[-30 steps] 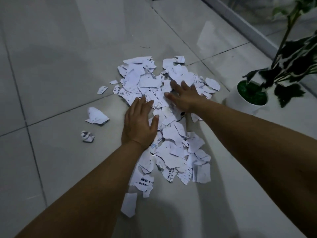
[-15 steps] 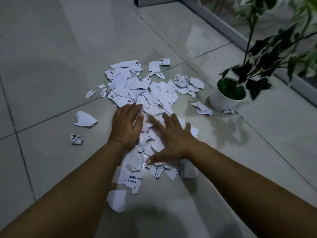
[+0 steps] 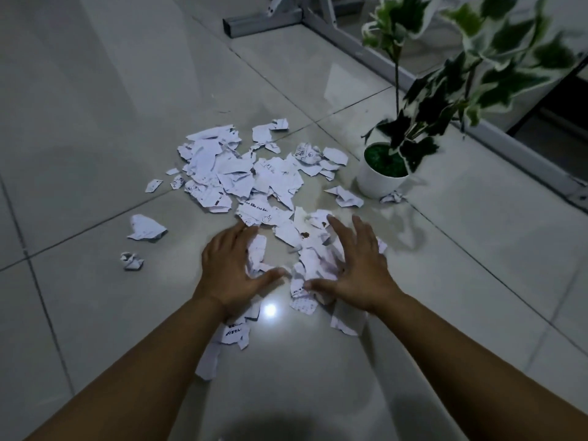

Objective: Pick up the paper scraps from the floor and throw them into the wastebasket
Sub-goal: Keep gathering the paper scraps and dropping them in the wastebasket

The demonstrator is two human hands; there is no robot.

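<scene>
Below, both hands, left hand (image 3: 232,268) and right hand (image 3: 356,268), spread flat over paper scraps (image 3: 241,173), print unreadable.

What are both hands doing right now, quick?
Left hand: open, fingers resting on the paper scraps.
Right hand: open, fingers spread over scraps, gripping nothing.

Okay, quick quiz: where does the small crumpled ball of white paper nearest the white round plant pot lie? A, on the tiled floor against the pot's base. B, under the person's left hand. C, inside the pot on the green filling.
A: the small crumpled ball of white paper lies on the tiled floor at the base of the white round plant pot.
</scene>
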